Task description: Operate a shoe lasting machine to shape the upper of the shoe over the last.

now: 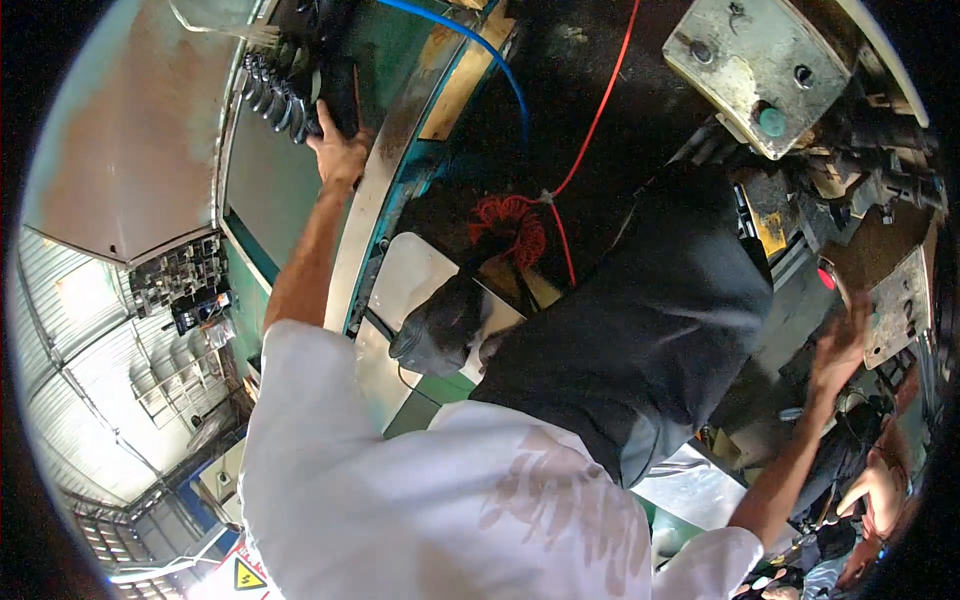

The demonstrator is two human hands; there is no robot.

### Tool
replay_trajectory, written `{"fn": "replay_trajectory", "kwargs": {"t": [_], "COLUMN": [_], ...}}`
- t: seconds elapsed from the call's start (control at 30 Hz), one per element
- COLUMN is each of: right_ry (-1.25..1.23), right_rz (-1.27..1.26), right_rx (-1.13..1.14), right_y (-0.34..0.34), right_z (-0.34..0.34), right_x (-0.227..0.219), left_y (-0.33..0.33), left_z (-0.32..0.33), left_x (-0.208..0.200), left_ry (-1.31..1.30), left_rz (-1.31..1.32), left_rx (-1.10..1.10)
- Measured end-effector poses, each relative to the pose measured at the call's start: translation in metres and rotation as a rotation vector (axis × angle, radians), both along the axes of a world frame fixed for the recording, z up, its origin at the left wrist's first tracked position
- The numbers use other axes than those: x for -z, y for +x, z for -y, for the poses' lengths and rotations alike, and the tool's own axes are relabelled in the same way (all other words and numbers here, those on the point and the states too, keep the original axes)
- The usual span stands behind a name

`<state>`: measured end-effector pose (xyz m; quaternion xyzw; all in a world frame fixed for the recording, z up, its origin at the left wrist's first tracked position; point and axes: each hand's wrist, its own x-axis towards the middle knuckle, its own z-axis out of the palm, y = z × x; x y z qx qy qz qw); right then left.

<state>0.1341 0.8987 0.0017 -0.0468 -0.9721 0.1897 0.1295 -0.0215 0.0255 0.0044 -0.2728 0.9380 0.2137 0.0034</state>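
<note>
Out on the left, the left hand (340, 155) was down at the dark curved pieces (275, 98), thumb and forefinger spread apart, the forefinger stretched along something dark; whether the hidden fingers gripped it, I couldn't tell. Those pieces, the things nearest that hand, sat in a close, overlapping row on the green worktop (282, 175), nested curve to curve, probably to save room and keep each one easy to pick off. Over on the far side, the right hand (843, 340) was a blur, just below a red button (827, 276) and beside a small grey control box (898, 308); closed or loose, the smear wouldn't say. Arms flung wide, then, likely because the pieces and the controls stood on opposite sides of the body! Between them came the dark trousers (640, 330) and a dark shoe (440, 325) by a pale panel (410, 270). Beyond the knees, a red coiled hose (508, 232) hung bunched, its coils presumably taking up slack, while a blue hose (500, 60) arced near the worktop's edge. At upper right stood a larger, stained control box (757, 75) with a green button (771, 122), and at lower right a co-worker's arm (880, 490) showed.
</note>
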Motion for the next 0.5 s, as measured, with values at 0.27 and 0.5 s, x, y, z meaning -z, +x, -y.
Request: {"fn": "replay_trajectory", "kwargs": {"t": [0.27, 0.5], "right_ry": [-0.176, -0.207], "right_rz": [0.425, 0.676], "right_rx": [0.063, 0.263], "right_y": [0.104, 0.134], "right_z": [0.087, 0.103], "right_x": [0.044, 0.028], "left_y": [-0.054, -0.215], "left_z": [0.06, 0.055], "left_x": [0.054, 0.102], "left_ry": [-0.563, -0.561], "left_rz": [0.093, 0.05], "left_rx": [0.4, 0.507]}}
